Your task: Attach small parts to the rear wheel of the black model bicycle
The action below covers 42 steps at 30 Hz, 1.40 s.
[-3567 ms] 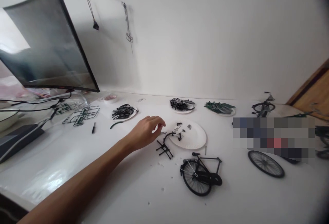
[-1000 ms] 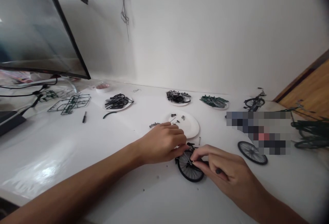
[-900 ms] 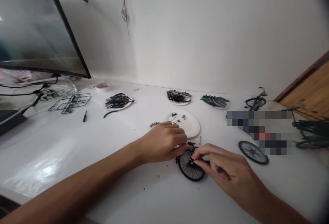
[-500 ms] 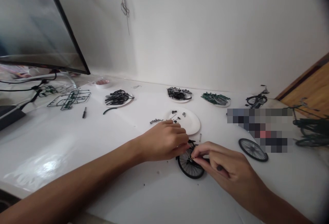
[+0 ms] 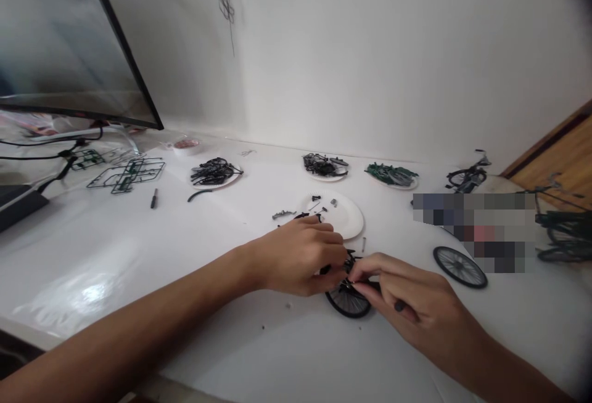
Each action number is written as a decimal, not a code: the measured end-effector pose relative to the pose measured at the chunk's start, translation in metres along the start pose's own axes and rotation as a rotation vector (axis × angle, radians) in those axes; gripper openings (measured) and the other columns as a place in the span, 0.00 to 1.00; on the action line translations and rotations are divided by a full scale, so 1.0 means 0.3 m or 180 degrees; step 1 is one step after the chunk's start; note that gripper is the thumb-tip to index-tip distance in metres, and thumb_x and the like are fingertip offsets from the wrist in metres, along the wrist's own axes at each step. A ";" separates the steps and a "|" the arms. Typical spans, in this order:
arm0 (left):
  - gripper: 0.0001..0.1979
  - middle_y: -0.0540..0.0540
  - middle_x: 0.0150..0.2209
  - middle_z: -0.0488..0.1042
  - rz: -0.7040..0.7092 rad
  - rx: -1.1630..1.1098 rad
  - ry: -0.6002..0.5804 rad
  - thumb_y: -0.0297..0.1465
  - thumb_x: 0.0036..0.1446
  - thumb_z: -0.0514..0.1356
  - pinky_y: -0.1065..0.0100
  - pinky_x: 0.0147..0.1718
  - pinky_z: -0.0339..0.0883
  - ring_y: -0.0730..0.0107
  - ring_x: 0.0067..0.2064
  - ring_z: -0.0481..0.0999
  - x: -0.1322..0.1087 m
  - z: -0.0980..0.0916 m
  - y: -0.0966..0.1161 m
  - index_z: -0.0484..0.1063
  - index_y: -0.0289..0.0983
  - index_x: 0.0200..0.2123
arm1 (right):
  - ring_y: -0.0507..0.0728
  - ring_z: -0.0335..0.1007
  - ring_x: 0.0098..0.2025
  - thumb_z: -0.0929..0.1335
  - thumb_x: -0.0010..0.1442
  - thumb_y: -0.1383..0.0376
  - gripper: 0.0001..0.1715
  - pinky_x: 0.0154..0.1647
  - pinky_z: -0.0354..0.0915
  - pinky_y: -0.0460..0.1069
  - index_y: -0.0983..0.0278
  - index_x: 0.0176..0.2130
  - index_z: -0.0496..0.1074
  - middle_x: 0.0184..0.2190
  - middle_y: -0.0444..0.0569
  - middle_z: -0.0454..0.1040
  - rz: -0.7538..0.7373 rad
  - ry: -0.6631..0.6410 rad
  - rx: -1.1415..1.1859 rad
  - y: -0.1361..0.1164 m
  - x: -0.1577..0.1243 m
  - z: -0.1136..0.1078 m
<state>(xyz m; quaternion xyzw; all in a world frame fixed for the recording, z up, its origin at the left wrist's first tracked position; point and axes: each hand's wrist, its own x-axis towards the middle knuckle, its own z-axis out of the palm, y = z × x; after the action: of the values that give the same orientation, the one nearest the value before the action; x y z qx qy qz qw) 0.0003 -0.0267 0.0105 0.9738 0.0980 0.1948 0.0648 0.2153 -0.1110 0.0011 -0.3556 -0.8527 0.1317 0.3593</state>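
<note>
Left hand and right hand close in on the black model bicycle; right fingers pinch a tiny part, mostly hidden; left's grip unclear.

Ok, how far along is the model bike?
Done: black model bicycle frame has one spoked wheel on. In hand: left hand and right hand work at the frame. Remaining: loose black spoked wheel, small parts on the white paper plate.

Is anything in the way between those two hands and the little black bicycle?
Nothing visible does: the left hand and the right hand both touch the model bicycle directly, with no object between them.
</note>
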 end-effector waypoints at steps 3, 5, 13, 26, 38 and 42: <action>0.02 0.48 0.32 0.75 0.0003 -0.0150 -0.0111 0.28 0.61 0.60 0.64 0.42 0.65 0.67 0.35 0.71 -0.005 -0.003 0.005 0.71 0.37 0.34 | 0.51 0.73 0.31 0.66 0.63 0.75 0.18 0.31 0.71 0.45 0.60 0.26 0.60 0.37 0.46 0.76 0.0020 -0.0044 -0.0032 0.001 -0.003 0.004; 0.02 0.47 0.33 0.75 0.0007 -0.0203 -0.0178 0.28 0.60 0.61 0.64 0.42 0.65 0.67 0.36 0.71 -0.007 -0.004 0.008 0.71 0.37 0.34 | 0.51 0.74 0.33 0.66 0.63 0.76 0.17 0.32 0.71 0.45 0.60 0.27 0.61 0.38 0.46 0.76 0.0010 -0.0026 0.0020 0.001 -0.005 0.006; 0.03 0.48 0.33 0.74 0.0011 -0.0218 -0.0292 0.24 0.60 0.60 0.65 0.41 0.64 0.68 0.34 0.73 -0.004 -0.002 0.006 0.71 0.36 0.34 | 0.51 0.72 0.32 0.66 0.63 0.76 0.19 0.28 0.67 0.46 0.60 0.25 0.58 0.37 0.45 0.76 0.0123 0.0049 0.0125 0.002 -0.007 0.019; 0.05 0.48 0.33 0.73 0.0020 -0.0142 -0.0342 0.25 0.62 0.58 0.66 0.42 0.65 0.71 0.32 0.70 -0.009 0.007 0.002 0.71 0.35 0.33 | 0.50 0.70 0.34 0.64 0.63 0.80 0.14 0.33 0.67 0.46 0.63 0.30 0.65 0.38 0.48 0.74 -0.0115 0.0025 -0.0109 0.007 -0.036 0.039; 0.07 0.48 0.33 0.73 0.0153 0.0204 -0.0347 0.26 0.65 0.57 0.65 0.38 0.64 0.70 0.32 0.70 0.001 0.012 0.008 0.72 0.34 0.33 | 0.51 0.70 0.34 0.62 0.64 0.80 0.15 0.33 0.68 0.46 0.63 0.36 0.70 0.38 0.48 0.73 0.0053 -0.0182 -0.0022 0.008 -0.024 0.023; 0.07 0.49 0.33 0.73 0.0213 0.0369 -0.0324 0.27 0.66 0.57 0.64 0.38 0.63 0.70 0.33 0.70 0.001 0.008 0.006 0.72 0.34 0.33 | 0.53 0.71 0.40 0.61 0.62 0.82 0.17 0.39 0.69 0.48 0.63 0.40 0.69 0.40 0.49 0.72 -0.0018 -0.0269 -0.0072 0.015 -0.037 0.032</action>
<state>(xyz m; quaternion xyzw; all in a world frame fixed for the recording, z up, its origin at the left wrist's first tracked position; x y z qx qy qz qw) 0.0019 -0.0287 0.0086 0.9873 0.0732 0.1411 0.0067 0.2163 -0.1152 -0.0134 -0.3514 -0.8695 0.1359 0.3193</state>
